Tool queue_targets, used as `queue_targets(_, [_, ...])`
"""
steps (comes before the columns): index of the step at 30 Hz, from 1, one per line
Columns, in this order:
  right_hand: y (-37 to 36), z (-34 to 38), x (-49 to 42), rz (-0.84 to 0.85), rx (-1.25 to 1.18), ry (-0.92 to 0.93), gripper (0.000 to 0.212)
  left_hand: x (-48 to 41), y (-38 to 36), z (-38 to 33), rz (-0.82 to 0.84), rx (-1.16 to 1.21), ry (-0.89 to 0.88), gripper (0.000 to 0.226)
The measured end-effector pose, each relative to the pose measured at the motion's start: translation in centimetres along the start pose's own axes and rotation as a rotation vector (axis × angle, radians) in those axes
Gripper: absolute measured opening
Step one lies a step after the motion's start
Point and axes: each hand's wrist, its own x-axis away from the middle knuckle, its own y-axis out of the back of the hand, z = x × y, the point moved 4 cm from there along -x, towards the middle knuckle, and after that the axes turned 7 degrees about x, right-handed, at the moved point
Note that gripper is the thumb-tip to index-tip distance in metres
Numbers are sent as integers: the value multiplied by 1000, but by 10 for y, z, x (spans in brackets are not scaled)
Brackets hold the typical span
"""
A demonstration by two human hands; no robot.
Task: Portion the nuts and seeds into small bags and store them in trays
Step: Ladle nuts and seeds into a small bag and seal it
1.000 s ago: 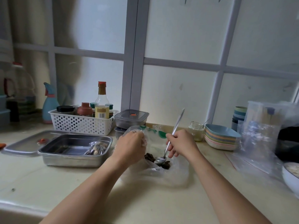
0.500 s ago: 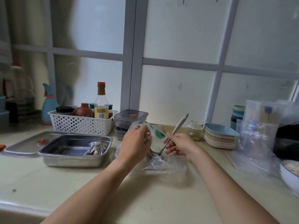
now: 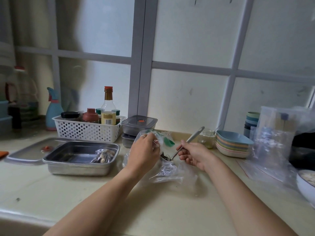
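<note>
My left hand (image 3: 144, 150) pinches the rim of a small clear bag with green print (image 3: 164, 142), holding it up over the counter. My right hand (image 3: 194, 155) grips a metal spoon (image 3: 186, 143) whose bowl dips into dark seeds at the mouth of a larger crumpled clear bag (image 3: 168, 172) lying on the counter. A steel tray (image 3: 80, 166) stands to the left of my hands. One filled small bag (image 3: 103, 155) lies in its right end.
The tray's flat lid (image 3: 25, 154) lies left of it. A white basket of bottles (image 3: 85, 130), two stacked lidded steel boxes (image 3: 139, 124), a glass jar (image 3: 207, 138), stacked coloured bowls (image 3: 231, 143), clear bags (image 3: 272, 137) and a white dish (image 3: 306, 183) line the back and right.
The spoon dipped in the seeds, lifted toward the small bag, and now its bowl is back down at the seeds. My left hand has kept holding the small bag up.
</note>
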Motion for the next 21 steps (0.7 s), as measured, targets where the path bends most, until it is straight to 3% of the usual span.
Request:
queue_targets(4, [3, 0, -2, -51, 28, 13, 39, -1, -3, 7, 26, -61, 43, 10])
queue_targets(10, [12, 1, -7, -176, 95, 102, 41, 3, -6, 18, 201, -138, 191, 21])
queue_targets(14, [16, 6, -6, -245, 101, 151, 43, -1, 11, 7, -1, 75, 98, 34])
queue_targets(16, [19, 12, -3, -288, 66, 189, 42, 1, 17, -4, -14, 165, 52, 45])
queue_targets(21, [23, 23, 5, -343, 3, 263, 42, 9, 4, -10, 268, 172, 16, 72])
